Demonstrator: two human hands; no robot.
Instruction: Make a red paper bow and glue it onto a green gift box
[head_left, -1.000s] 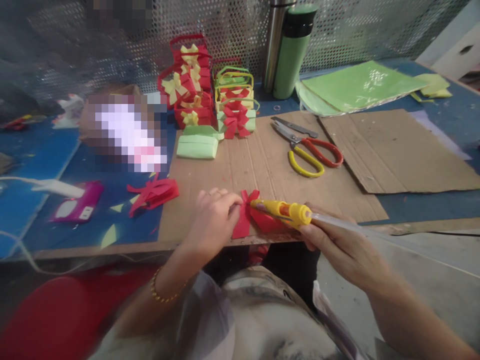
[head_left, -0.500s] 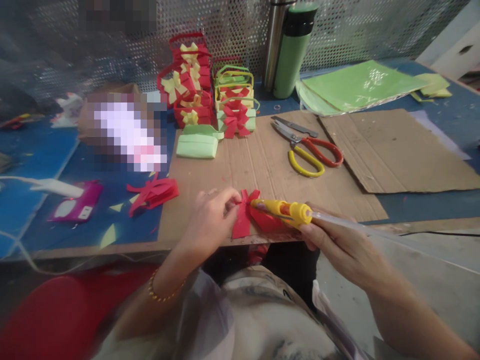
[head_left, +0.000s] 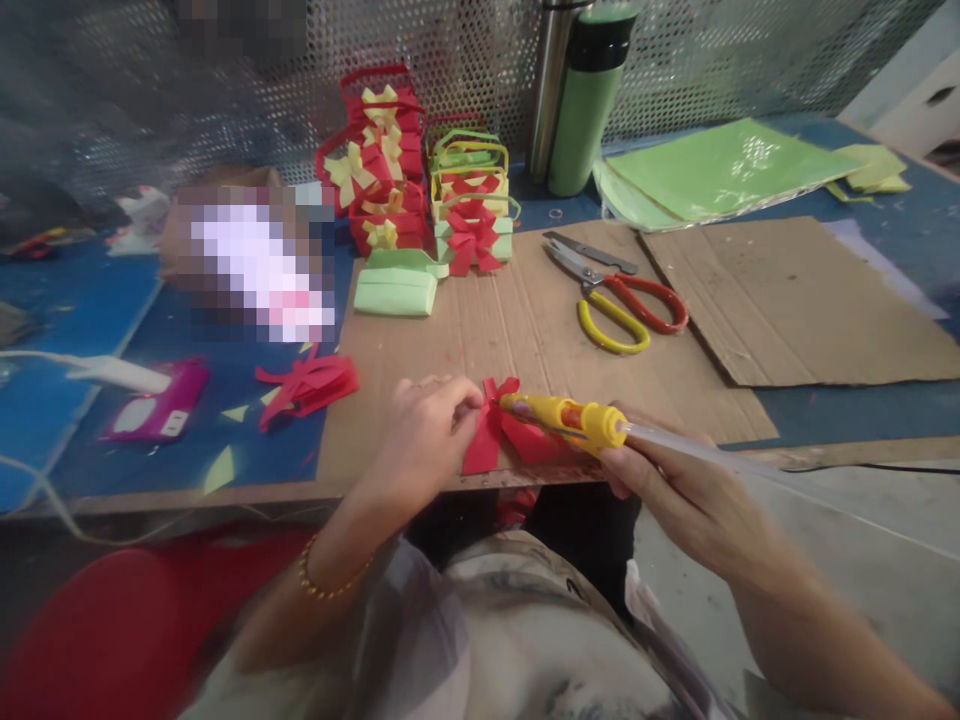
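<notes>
One red paper bow (head_left: 480,446) lies pinched at its edge by the left hand (head_left: 421,430); the right hand (head_left: 686,500) grips one yellow glue gun (head_left: 600,425), pointed at the bow's middle. Beyond: one pair of scissors (head_left: 592,284), two flasks (head_left: 579,125). Leftward, one magenta packet's (head_left: 187,382) label (head_left: 175,423) is illegibly blurred.

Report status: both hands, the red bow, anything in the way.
Left hand at left edge of red bow. Right hand gripping yellow glue gun, tip at bow's middle, contact unclear. Scissors lie beyond on cardboard, not in the way.

Readable text: none | white label (head_left: 175,424) on magenta pack (head_left: 182,390): too small
</notes>
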